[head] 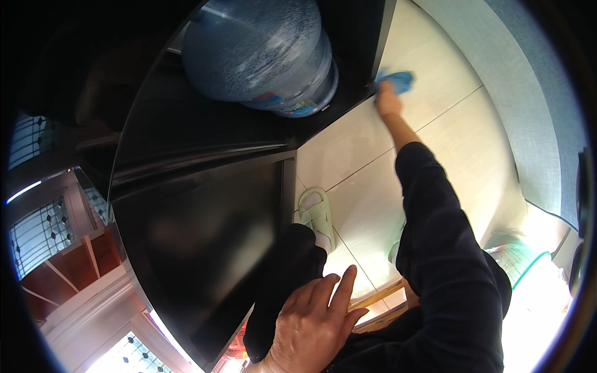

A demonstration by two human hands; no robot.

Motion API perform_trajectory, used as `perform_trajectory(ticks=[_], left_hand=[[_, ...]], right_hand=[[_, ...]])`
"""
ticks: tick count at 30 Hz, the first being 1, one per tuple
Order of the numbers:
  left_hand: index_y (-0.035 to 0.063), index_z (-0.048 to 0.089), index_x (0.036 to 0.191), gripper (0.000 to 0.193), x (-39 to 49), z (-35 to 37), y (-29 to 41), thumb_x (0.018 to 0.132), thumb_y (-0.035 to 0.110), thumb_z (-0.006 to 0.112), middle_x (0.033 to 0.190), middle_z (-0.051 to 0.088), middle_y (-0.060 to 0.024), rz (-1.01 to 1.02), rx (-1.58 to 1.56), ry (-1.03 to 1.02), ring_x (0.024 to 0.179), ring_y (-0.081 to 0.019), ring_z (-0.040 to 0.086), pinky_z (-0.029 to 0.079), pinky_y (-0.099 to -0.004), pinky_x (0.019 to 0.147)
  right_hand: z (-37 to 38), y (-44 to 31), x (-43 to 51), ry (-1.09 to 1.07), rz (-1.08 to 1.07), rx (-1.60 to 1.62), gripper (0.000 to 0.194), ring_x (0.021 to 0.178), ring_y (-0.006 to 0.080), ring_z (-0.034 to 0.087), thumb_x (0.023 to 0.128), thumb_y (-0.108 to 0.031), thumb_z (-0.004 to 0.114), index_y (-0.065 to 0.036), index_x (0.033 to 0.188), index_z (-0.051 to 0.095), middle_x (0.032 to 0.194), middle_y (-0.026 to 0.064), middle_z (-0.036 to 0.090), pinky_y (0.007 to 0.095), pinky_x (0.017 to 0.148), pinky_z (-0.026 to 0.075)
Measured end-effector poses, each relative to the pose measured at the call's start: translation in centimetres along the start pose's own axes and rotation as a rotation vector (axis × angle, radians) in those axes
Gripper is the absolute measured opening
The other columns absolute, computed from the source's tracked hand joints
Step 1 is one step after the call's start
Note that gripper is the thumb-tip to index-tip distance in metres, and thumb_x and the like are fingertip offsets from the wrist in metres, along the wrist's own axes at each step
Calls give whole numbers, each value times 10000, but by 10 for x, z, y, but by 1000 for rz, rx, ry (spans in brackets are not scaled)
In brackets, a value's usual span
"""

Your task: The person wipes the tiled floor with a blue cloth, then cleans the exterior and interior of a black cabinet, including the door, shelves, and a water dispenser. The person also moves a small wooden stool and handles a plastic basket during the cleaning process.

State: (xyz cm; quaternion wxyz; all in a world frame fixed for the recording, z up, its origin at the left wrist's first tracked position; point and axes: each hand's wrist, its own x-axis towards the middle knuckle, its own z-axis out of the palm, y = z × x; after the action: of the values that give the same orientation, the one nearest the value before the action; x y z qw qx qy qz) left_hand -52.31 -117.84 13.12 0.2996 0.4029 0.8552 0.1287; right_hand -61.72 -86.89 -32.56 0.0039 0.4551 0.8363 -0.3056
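Note:
My right hand (pixel 388 100) grips a blue cloth (pixel 402 82), slightly blurred, at the lower corner of a black cabinet (pixel 347 88) just above the floor. Inside that cabinet stands a large blue plastic water jug (pixel 261 51) with a label near its base. Nearer to me, my left hand (pixel 315 321) is empty, fingers apart, over my dark-trousered leg; whether it rests on the leg I cannot tell.
A black panel (pixel 210 242), apparently the cabinet's door, stands left of my slippered foot (pixel 317 212). Pale tiles (pixel 364 196) cover the floor. Grey-blue upholstered furniture (pixel 527 93) curves along the right. A green-rimmed bin (pixel 517 261) and a wooden stool (pixel 380 298) are close to me.

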Motion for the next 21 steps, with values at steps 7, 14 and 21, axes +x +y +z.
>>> perform_trajectory(ticks=[7, 14, 21], left_hand=[[34, 531, 1214, 566, 6, 4, 4, 713, 208, 729, 1047, 600, -142, -2, -2, -26, 966, -287, 591, 481, -358, 855], [30, 529, 1215, 564, 9, 5, 0, 721, 221, 725, 1045, 594, -146, -31, 29, -24, 955, -289, 591, 480, -360, 854], [26, 522, 1220, 569, 8, 6, 1, 723, 222, 718, 1035, 588, -141, 6, 19, -12, 953, -282, 587, 480, -355, 850]], right_hand=[[24, -35, -59, -606, -882, -196, 301, 916, 323, 629, 748, -93, 563, -129, 1046, 589, 1096, 132, 628, 424, 774, 508], [-63, -12, -24, 182, -30, 46, 368, 894, 314, 635, 842, -410, 549, -204, 1145, 579, 1019, 145, 647, 429, 793, 496], [-30, 17, 17, -72, 96, -165, 473, 1082, 313, 573, 855, -312, 551, -216, 1309, 456, 1184, 131, 588, 436, 846, 484]])
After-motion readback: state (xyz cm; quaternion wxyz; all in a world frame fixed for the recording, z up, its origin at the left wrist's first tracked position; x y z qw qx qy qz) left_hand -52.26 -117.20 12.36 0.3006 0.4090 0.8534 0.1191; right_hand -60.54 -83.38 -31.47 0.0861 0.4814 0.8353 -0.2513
